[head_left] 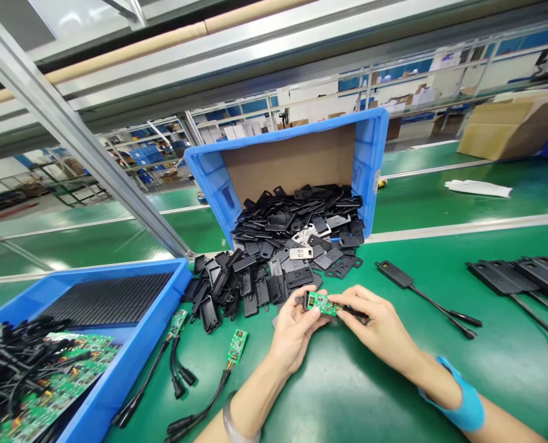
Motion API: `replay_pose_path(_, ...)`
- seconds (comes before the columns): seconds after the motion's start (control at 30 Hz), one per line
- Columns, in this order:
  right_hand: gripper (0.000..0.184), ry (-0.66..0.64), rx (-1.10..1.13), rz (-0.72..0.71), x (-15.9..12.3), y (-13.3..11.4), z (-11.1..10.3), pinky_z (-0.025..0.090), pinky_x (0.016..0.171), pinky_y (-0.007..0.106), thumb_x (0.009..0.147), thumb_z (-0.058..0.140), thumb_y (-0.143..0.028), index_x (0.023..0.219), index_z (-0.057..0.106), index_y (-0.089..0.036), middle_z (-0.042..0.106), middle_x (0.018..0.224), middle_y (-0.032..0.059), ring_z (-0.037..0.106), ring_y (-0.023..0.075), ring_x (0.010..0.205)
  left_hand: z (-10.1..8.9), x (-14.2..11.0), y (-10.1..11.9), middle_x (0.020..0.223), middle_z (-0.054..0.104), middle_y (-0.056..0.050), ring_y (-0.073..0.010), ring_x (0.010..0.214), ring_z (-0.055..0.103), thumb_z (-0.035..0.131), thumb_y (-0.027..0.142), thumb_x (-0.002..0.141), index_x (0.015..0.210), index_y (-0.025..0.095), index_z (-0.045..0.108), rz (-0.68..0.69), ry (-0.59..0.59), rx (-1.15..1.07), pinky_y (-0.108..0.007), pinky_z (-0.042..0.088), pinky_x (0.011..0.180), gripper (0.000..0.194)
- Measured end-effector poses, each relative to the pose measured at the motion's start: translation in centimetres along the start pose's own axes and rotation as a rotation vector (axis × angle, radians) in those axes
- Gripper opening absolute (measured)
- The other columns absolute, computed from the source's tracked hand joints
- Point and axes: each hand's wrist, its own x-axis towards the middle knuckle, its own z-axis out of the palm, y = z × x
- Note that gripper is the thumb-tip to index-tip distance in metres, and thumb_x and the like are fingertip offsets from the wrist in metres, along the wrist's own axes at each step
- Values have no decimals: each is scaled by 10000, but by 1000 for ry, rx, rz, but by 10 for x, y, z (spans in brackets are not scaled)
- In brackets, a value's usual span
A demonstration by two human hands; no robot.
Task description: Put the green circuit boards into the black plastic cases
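Observation:
A small green circuit board (pixel 321 303) with a two-digit display is held in front of me. My left hand (pixel 290 332) grips its display end, thumb on the board's edge, with a bit of black plastic showing there. My right hand (pixel 379 323) pinches the wire end, where dark cable shows under the fingers. Just beyond my hands lies a pile of black plastic housings (pixel 255 283). Two more circuit boards with black cables, one nearer (pixel 237 347) and one by the tray (pixel 178 323), rest left of my left hand.
A blue crate (pixel 373 166) on its side spills black covers. At left, a blue tray (pixel 130 363) holds cabled boards and a row of black pieces. A cabled black unit (pixel 395 274) and several others (pixel 502 277) lie right. Behind are a white glove (pixel 478 188) and cardboard box (pixel 495 126).

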Motion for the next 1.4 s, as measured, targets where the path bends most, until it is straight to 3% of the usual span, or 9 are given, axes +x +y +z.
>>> replay_pose_path(0.33,294,-74,-23,-39,-1,3,4,463,662,247,875,482,-170,1123,621,-248,544,874,36,545,138,755,7,-2,-1,1097,634,-103,-196,1006,593,627,165,788,1200,197,484,-20,-10,-19,-353,488,852,437)
replay_pose_path(0.53,272,-112,-76,-79,-6,6,12,450,685,251,906,437,-180,1094,613,-267,503,857,28,526,137,762,10,1,-11,996,660,-93,-211,903,633,641,254,774,1024,158,564,-5,127,33,-348,520,751,279)
replay_pose_path(0.63,216,-110,-65,-21,-6,4,14,448,680,248,888,474,-204,1068,588,-239,523,856,26,531,139,757,9,3,-12,940,667,-86,-197,846,642,642,258,768,945,140,566,23,168,67,-317,523,702,226)
replay_pose_path(0.73,167,-109,-34,130,-4,4,11,429,582,228,840,547,-265,987,557,-186,548,758,7,517,127,639,8,3,-10,923,669,-80,-188,823,650,628,261,779,953,147,536,55,183,101,-294,519,675,227)
replay_pose_path(0.8,151,-210,-17,222,-1,5,8,384,510,215,842,538,-324,851,572,-178,546,640,-17,485,113,546,8,2,-9,932,670,-77,-194,846,653,610,269,795,967,161,509,87,175,124,-299,519,689,227)
replay_pose_path(0.9,327,-357,16,294,2,8,5,321,481,210,870,480,-394,644,564,-172,537,543,-26,455,102,505,8,0,-10,956,672,-72,-197,886,654,576,287,819,984,186,472,149,184,185,-312,520,725,220)
replay_pose_path(1.17,377,-334,211,319,0,11,12,287,499,200,837,517,-425,581,564,-151,493,537,-44,402,90,529,7,-1,-8,903,695,-66,-208,851,672,564,313,820,976,200,444,131,141,209,-330,530,715,227)
replay_pose_path(1.4,297,-310,201,276,2,10,12,297,494,197,811,575,-366,614,642,-155,515,536,-44,421,92,525,8,-5,-4,870,701,-58,-203,835,673,568,301,819,962,194,460,87,125,239,-311,528,695,208)
